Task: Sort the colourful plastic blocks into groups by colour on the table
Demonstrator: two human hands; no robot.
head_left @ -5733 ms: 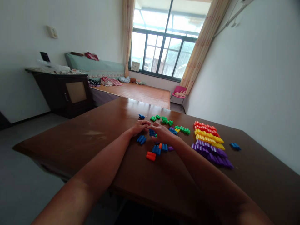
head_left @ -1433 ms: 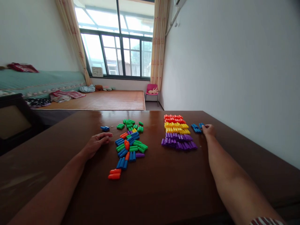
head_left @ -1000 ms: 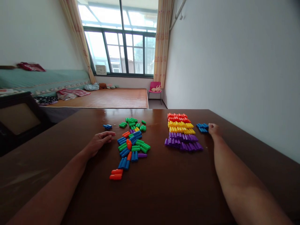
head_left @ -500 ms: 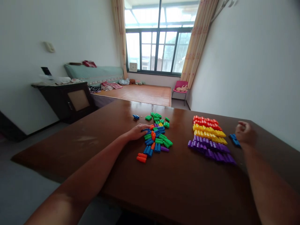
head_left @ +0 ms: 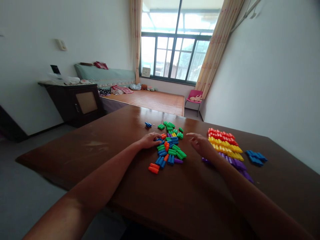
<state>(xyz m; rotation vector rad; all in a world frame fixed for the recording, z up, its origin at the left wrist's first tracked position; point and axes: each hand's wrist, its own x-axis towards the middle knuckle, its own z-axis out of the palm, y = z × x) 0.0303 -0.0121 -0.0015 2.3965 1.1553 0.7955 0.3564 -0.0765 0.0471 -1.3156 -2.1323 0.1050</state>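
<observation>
A mixed pile of small tapered plastic tubes [head_left: 172,151], mostly green, blue and orange, lies mid-table. My left hand [head_left: 150,140] rests at the pile's left edge, its fingers bent onto a blue tube [head_left: 160,142]. My right hand [head_left: 201,145] hovers between the pile and the sorted rows, fingers stretched out and apart, holding nothing. To its right lie rows of red tubes [head_left: 221,134], yellow tubes [head_left: 226,148] and purple tubes [head_left: 235,162]; my right forearm covers part of the purple ones. Farther right sits a small group of blue tubes [head_left: 256,157].
The brown table [head_left: 100,156] has a lone blue cluster [head_left: 148,124] behind the pile and an orange pair [head_left: 153,168] in front. Beyond stand a bed [head_left: 155,100], a dark cabinet [head_left: 67,103] and a pink chair [head_left: 192,96] by the window.
My right hand has moved left from the blue group at the far right toward the pile, and its fingers have opened. More blue tubes there are uncovered. My left hand stays by the pile.
</observation>
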